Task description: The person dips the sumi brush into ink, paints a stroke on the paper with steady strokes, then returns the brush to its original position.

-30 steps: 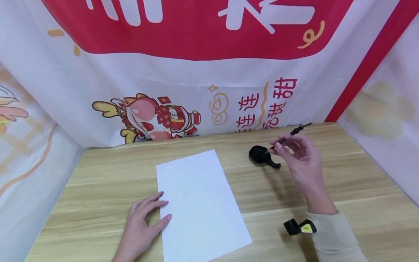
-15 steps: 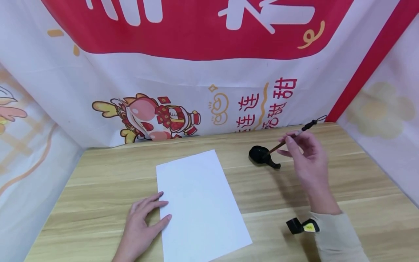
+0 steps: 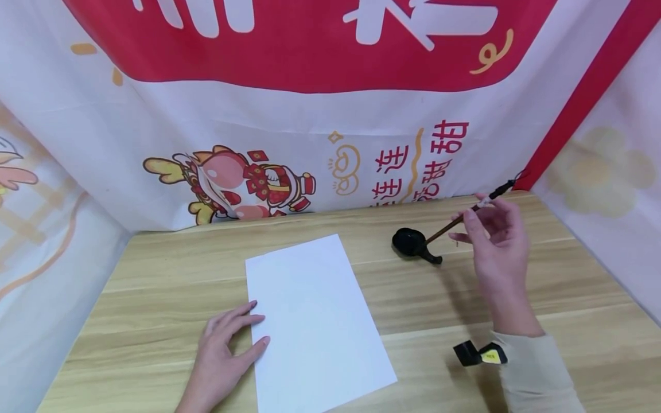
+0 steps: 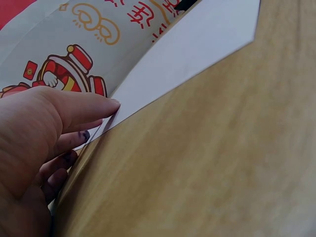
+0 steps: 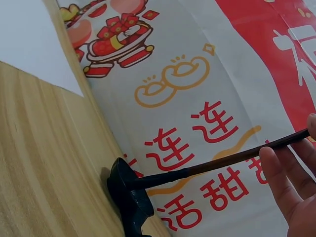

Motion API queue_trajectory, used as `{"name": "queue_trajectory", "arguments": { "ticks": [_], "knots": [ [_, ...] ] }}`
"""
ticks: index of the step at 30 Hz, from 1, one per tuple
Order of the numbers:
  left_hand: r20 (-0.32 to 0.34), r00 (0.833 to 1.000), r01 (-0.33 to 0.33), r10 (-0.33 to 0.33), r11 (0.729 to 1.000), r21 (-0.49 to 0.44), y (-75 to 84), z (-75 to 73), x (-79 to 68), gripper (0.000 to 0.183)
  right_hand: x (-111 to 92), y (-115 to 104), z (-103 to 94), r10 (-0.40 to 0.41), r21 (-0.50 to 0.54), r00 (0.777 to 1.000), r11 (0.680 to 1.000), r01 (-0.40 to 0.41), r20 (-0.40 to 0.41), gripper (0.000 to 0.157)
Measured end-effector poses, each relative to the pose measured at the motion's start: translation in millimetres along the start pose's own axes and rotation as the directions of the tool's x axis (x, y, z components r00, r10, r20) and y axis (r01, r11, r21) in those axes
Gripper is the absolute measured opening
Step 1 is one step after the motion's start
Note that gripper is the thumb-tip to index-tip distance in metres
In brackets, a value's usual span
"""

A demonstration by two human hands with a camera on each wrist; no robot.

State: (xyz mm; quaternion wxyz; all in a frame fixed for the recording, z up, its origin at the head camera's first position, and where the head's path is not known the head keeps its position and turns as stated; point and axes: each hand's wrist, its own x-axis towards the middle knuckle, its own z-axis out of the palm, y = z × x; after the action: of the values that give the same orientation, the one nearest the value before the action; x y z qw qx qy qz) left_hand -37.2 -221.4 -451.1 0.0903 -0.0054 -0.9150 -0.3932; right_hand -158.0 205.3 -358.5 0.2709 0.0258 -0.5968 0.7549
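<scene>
Head view: one brush [image 3: 447, 230] is held aslant over the far right part of the tabletop [image 3: 181, 287], its shaft pinched between the thumb and fingers of the right hand [image 3: 498, 249]. Its dark tip is set at the bowl of the one black dish [image 3: 405, 241]; whether the bottom is touched cannot be told. Part of the shaft is covered by the right fingers. The dish's curved handle is turned toward the near right. Left of the dish, apart from it, one white sheet [image 3: 315, 321] is laid at an angle, its near end cut off by the frame. On its left edge the fingers of the left hand [image 3: 222, 347] are rested, loosely spread and relaxed; dark smudges are seen on some fingertips in the left wrist view. At the right sleeve [image 3: 534, 367] a black-and-yellow device [image 3: 480, 354] is worn. Beyond the tabletop's far edge a red-and-white cloth [image 3: 289, 112], printed with red characters and a cartoon figure, is hung.
</scene>
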Motion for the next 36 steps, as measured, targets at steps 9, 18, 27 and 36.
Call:
{"name": "queue_trajectory", "arguments": {
  "ticks": [9, 18, 27, 36],
  "knots": [
    [-0.011, 1.0, -0.015, 0.015, 1.0, 0.002, -0.4, 0.3, 0.2, 0.037, -1.4, -0.6, -0.3, -0.065, -0.041, 0.998, 0.997, 0.065, 0.011, 0.036],
    [0.001, 1.0, -0.005, 0.005, 1.0, 0.006, -1.0, 0.6, 0.3, 0.036, -1.6, -1.1, -1.1, -0.096, -0.043, 0.995, 0.994, 0.097, 0.038, 0.028],
    [0.009, 1.0, 0.004, -0.004, 1.0, 0.013, -0.8, 0.6, 0.4, 0.036, -2.5, 1.6, 0.4, -0.108, -0.041, 0.991, 0.993, 0.111, 0.074, 0.034],
    [0.0, 1.0, -0.002, 0.002, 1.0, 0.011, -1.2, 1.0, 0.9, 0.036, -1.1, 3.9, -0.2, -0.133, 0.013, 0.987, 0.991, 0.132, 0.091, 0.031]
  ]
}}
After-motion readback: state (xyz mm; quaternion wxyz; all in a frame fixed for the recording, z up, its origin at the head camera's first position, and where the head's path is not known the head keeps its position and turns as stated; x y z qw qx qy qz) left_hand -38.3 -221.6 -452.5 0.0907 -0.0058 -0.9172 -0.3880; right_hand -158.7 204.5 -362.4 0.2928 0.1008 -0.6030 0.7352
